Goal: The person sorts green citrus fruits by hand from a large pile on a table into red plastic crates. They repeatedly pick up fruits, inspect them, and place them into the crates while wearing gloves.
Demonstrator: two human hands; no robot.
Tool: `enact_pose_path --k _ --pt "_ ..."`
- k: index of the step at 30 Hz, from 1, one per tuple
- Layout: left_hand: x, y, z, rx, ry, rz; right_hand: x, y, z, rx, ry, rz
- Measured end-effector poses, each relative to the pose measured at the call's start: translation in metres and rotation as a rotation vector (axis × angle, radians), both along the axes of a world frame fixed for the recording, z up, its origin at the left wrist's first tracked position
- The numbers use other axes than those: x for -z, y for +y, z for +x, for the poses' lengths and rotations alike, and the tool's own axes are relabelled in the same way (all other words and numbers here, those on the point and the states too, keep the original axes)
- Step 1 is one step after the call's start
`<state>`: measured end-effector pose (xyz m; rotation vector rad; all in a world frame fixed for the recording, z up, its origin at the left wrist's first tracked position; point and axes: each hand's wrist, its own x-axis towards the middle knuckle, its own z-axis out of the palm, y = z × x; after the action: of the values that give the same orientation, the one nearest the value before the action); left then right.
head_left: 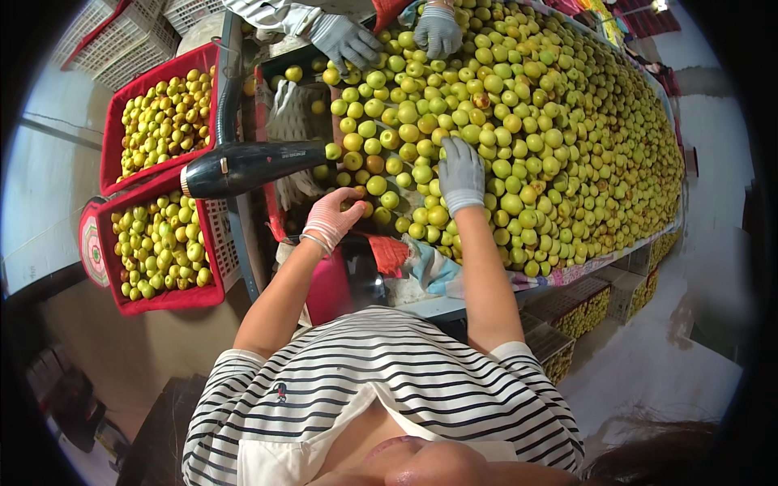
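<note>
Fruit (502, 168) fills two crates (174, 302) at nine and ten o'clock, but most seems left, heaped at one. The right hand (462, 174) touches it, fingers nearly together; the left hand (332, 219) half curls beside it, whether around any cannot be told.

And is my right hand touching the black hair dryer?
Apart: the head view shows several green fruits lying between your gloved right hand and the tip of the hair dryer.

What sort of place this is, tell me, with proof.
Likely a fruit-sorting or packing workspace: a heap of green-yellow, jujube-like fruit, red-lined crates of similar fruit, and a co-worker's gloved hand at the heap.
</note>
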<state>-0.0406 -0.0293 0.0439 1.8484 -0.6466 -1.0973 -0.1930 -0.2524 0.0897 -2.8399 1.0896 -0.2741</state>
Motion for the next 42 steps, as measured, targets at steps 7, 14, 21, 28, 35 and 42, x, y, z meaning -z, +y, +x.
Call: enact_pose_path --k 7,14,21,28,35,42 --pt "-0.009 -0.005 -0.005 0.025 -0.172 -0.074 0.012 0.043 -0.005 -0.105 0.004 0.310" --pt "-0.021 -0.002 -0.009 0.049 -0.318 -0.053 -0.014 0.060 0.102 0.035 -0.612 1.413" --pt "-0.012 -0.001 -0.006 0.009 -0.360 -0.102 -0.061 0.054 0.188 -0.468 -0.321 0.508" --pt "-0.017 -0.001 -0.013 0.013 -0.414 -0.206 0.011 0.014 0.055 -0.164 0.300 -0.157" --pt "-0.024 -0.002 -0.011 0.066 -0.394 -0.212 0.066 0.070 0.080 -0.231 0.128 0.015" --pt "-0.021 0.000 -0.012 -0.011 -0.424 -0.221 0.002 0.003 0.118 -0.664 0.183 0.018"
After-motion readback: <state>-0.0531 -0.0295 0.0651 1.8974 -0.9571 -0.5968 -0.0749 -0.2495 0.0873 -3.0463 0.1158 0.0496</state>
